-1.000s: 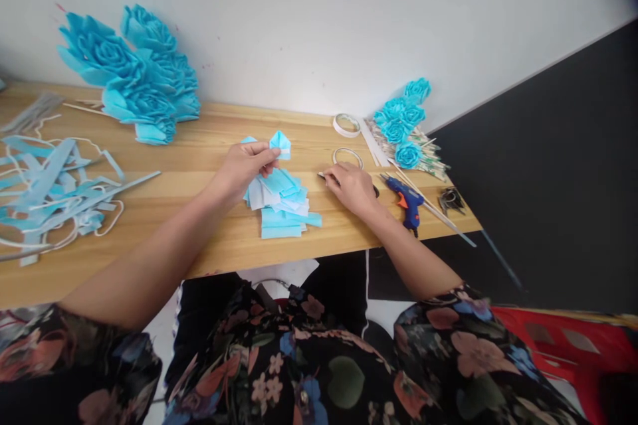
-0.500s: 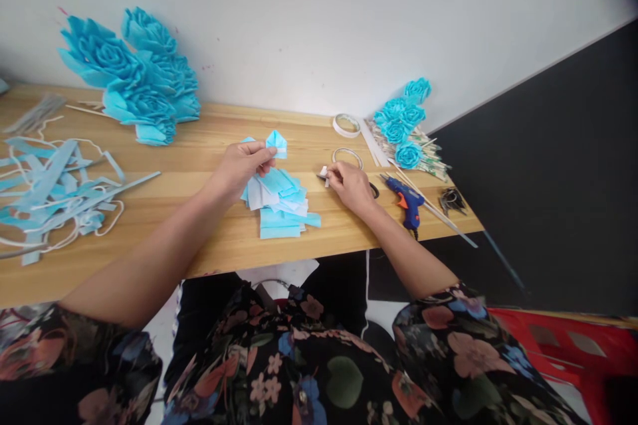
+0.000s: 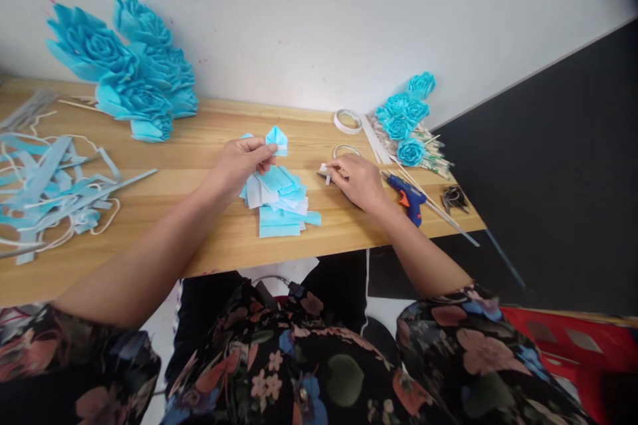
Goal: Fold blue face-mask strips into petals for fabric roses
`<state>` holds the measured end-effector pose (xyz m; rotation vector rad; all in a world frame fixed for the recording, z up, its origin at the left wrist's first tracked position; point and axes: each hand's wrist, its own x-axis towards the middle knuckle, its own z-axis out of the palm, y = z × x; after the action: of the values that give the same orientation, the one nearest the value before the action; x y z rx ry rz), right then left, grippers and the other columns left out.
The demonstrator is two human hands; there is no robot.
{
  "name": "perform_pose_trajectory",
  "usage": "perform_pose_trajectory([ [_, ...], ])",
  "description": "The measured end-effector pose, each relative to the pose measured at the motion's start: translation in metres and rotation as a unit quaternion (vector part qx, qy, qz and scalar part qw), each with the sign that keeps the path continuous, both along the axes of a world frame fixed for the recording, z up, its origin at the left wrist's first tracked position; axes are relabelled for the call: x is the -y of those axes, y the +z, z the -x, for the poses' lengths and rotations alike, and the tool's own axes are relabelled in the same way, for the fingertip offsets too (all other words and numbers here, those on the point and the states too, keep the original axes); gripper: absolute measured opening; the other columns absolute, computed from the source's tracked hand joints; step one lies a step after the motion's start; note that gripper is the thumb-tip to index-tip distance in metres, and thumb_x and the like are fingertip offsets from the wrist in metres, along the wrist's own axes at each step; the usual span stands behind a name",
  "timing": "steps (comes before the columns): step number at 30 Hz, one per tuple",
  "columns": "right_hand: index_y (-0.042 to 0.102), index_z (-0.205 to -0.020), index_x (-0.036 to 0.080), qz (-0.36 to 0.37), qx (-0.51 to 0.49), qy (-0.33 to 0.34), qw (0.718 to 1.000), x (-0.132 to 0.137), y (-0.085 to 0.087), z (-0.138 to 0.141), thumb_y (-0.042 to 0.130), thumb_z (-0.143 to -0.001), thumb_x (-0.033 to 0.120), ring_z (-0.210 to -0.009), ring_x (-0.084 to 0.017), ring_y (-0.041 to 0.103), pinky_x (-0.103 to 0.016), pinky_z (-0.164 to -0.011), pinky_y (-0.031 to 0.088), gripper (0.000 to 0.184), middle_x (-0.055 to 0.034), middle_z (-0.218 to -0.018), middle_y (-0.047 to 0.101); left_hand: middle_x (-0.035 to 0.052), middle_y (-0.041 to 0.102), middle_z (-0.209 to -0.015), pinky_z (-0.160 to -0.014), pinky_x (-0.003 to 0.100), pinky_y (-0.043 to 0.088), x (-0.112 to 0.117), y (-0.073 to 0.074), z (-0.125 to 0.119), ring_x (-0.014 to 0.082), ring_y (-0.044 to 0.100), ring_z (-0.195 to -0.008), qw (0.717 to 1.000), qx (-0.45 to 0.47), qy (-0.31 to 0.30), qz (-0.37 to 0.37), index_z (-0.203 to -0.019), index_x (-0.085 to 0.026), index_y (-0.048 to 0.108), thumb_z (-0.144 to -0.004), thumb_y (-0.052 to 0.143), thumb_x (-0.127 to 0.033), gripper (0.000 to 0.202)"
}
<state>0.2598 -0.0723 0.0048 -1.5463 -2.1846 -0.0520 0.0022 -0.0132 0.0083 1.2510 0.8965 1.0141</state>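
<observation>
My left hand point(image 3: 238, 165) pinches a small folded blue paper petal point(image 3: 277, 139) just above a pile of folded blue and white paper pieces point(image 3: 280, 204) on the wooden table point(image 3: 199, 146). My right hand point(image 3: 359, 182) is closed on a small white strip point(image 3: 325, 171), likely tape, right of the pile. A thin tape ring point(image 3: 345, 149) lies just behind that hand. A thicker roll of white tape point(image 3: 347, 121) sits farther back.
Large blue paper roses point(image 3: 119, 73) lean on the wall at back left. Blue strips and white cords point(image 3: 50, 186) litter the left end. Small blue roses on sticks point(image 3: 406, 126), a blue glue gun point(image 3: 409, 196), skewers and a dark clip point(image 3: 452, 198) lie at right.
My right hand has lifted a small white strip off the table and shifted slightly forward over the tape ring. My left hand keeps holding the blue petal in place.
</observation>
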Motion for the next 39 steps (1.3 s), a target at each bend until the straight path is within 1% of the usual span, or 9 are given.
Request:
perform_pose_trajectory([
  [3, 0.069, -0.091, 0.023, 0.019, -0.022, 0.023, 0.999, 0.000, 0.010, 0.010, 0.055, -0.094, 0.025, -0.088, -0.021, 0.064, -0.035, -0.079, 0.045, 0.015, -0.0045, -0.090, 0.073, 0.0019, 0.061, -0.063, -0.056, 0.023, 0.040, 0.000, -0.001, 0.000, 0.0094, 0.050, -0.056, 1.000, 0.003, -0.019, -0.016, -0.061, -0.016, 0.064, -0.077, 0.072, -0.034, 0.025],
  [7, 0.070, -0.090, 0.023, 0.038, -0.050, 0.055, 0.997, -0.001, 0.020, 0.025, 0.056, -0.093, 0.024, -0.084, -0.019, 0.064, -0.034, -0.078, 0.044, 0.014, -0.0026, -0.090, 0.074, 0.0033, 0.066, -0.070, -0.063, 0.025, 0.045, 0.002, -0.001, 0.002, 0.0120, 0.057, -0.063, 0.997, -0.003, -0.076, -0.034, -0.067, -0.017, 0.069, -0.077, 0.073, -0.042, 0.027],
  [11, 0.070, -0.089, 0.023, 0.054, -0.053, 0.077, 0.994, -0.003, 0.027, 0.036, 0.054, -0.092, 0.022, -0.086, -0.019, 0.065, -0.033, -0.079, 0.044, 0.016, -0.0027, -0.093, 0.075, 0.0035, 0.067, -0.072, -0.068, 0.027, 0.047, 0.006, 0.001, 0.003, 0.0141, 0.060, -0.068, 0.991, -0.019, -0.130, -0.039, -0.068, -0.018, 0.072, -0.077, 0.072, -0.049, 0.032],
  [14, 0.069, -0.086, 0.023, 0.048, -0.042, 0.085, 0.994, -0.005, 0.031, 0.041, 0.054, -0.091, 0.021, -0.085, -0.018, 0.064, -0.032, -0.077, 0.043, 0.015, -0.0019, -0.091, 0.074, 0.0038, 0.068, -0.073, -0.067, 0.027, 0.047, 0.008, 0.005, 0.003, 0.0143, 0.059, -0.068, 0.987, -0.053, -0.146, -0.043, -0.066, -0.018, 0.072, -0.077, 0.071, -0.050, 0.034],
  [20, 0.069, -0.083, 0.023, 0.038, -0.010, 0.099, 0.994, -0.008, 0.037, 0.048, 0.057, -0.090, 0.021, -0.078, -0.017, 0.061, -0.031, -0.070, 0.039, 0.014, -0.0016, -0.083, 0.072, 0.0037, 0.067, -0.068, -0.066, 0.026, 0.047, 0.006, 0.009, 0.002, 0.0134, 0.057, -0.065, 0.989, -0.069, -0.128, -0.033, -0.062, -0.018, 0.070, -0.078, 0.070, -0.043, 0.030],
  [27, 0.069, -0.086, 0.021, 0.031, -0.026, 0.098, 0.994, -0.011, 0.036, 0.049, 0.056, -0.092, 0.024, -0.082, -0.017, 0.063, -0.031, -0.074, 0.041, 0.015, -0.0026, -0.087, 0.073, 0.0036, 0.070, -0.067, -0.068, 0.027, 0.048, 0.001, 0.005, 0.002, 0.0138, 0.060, -0.065, 0.993, -0.059, -0.106, 0.005, -0.064, -0.017, 0.072, -0.076, 0.071, -0.039, 0.025],
  [31, 0.069, -0.090, 0.021, 0.020, -0.047, 0.083, 0.995, -0.010, 0.031, 0.047, 0.054, -0.092, 0.024, -0.084, -0.018, 0.064, -0.031, -0.077, 0.043, 0.015, -0.0037, -0.090, 0.074, 0.0050, 0.070, -0.070, -0.068, 0.028, 0.047, -0.001, 0.003, 0.001, 0.0149, 0.062, -0.068, 0.998, -0.007, -0.047, 0.044, -0.065, -0.015, 0.071, -0.072, 0.075, -0.039, 0.025],
  [34, 0.069, -0.090, 0.021, 0.017, -0.072, 0.085, 0.994, -0.008, 0.030, 0.046, 0.054, -0.091, 0.022, -0.084, -0.018, 0.064, -0.032, -0.079, 0.045, 0.015, -0.0037, -0.089, 0.074, 0.0059, 0.069, -0.070, -0.066, 0.028, 0.046, -0.003, 0.003, 0.001, 0.0151, 0.062, -0.068, 0.998, 0.024, -0.009, 0.065, -0.065, -0.014, 0.069, -0.070, 0.076, -0.037, 0.025],
  [39, 0.070, -0.086, 0.021, 0.072, -0.189, 0.083, 0.976, -0.005, 0.034, 0.045, 0.058, -0.088, 0.022, -0.082, -0.016, 0.067, -0.031, -0.078, 0.049, 0.011, -0.0023, -0.088, 0.075, 0.0064, 0.068, -0.069, -0.063, 0.027, 0.044, -0.004, 0.005, 0.001, 0.0153, 0.061, -0.068, 0.996, 0.049, -0.006, 0.069, -0.065, -0.013, 0.068, -0.068, 0.076, -0.037, 0.026],
])
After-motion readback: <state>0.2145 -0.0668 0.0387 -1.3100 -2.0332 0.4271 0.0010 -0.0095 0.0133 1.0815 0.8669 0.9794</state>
